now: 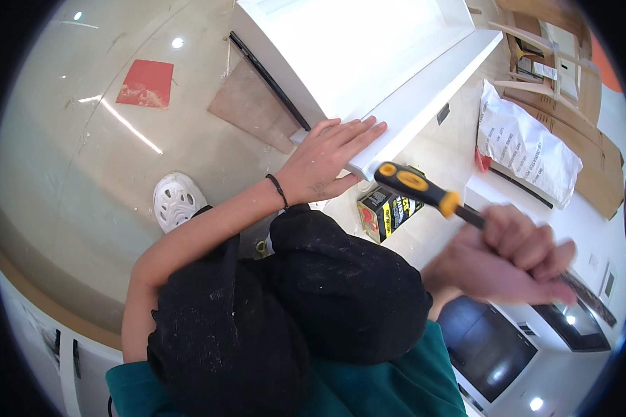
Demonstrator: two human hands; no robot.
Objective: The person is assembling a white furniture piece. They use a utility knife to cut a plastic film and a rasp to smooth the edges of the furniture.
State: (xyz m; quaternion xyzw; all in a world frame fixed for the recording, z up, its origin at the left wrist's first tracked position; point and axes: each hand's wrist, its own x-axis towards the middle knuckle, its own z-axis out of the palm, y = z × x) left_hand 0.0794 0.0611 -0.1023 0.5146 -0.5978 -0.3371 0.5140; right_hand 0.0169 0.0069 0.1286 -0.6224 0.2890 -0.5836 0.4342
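Note:
My left hand [330,156] lies with fingers stretched over the near end of a white panel [424,87], which runs along the side of a large white box-like cabinet piece [368,42]. In my right hand [511,254] is a file [414,182] with a black and yellow handle, gripped round its long, flat metal blade. Its handle points left, and its butt end appears close to the panel's near corner; whether they touch I cannot tell. The far end of the blade sticks out beyond my fist. My right hand is slightly blurred.
Below the panel's corner stands a black and yellow tin [386,212]. A black strip [268,80] runs along the cabinet's left edge, beside a brown sheet [250,104]. A red sheet [145,83] lies on the floor. At right are a white sack [525,146] and cardboard [591,160].

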